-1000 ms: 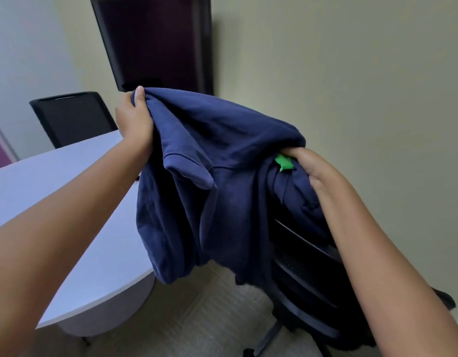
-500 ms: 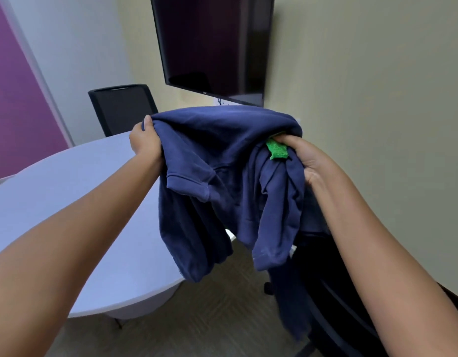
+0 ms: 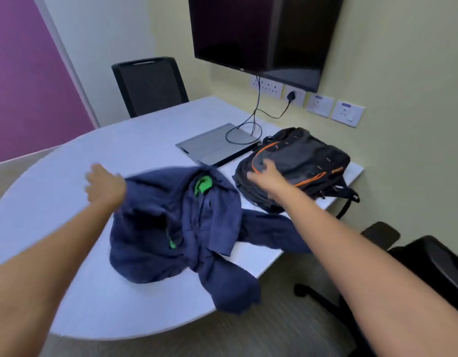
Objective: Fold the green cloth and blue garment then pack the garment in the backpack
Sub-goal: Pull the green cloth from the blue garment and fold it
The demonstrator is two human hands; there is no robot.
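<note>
Lying crumpled on the white table, the blue garment shows green cloth peeking through; both blurred hands, left hand and right hand, hover open, the right over the backpack.

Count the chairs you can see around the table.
2: one black chair at the table's far side by the purple wall, one black office chair at lower right, partly cut off. Others may sit outside the view.

The crumpled blue garment lies unfolded beside the black-and-orange backpack, green cloth peeking out.
</note>
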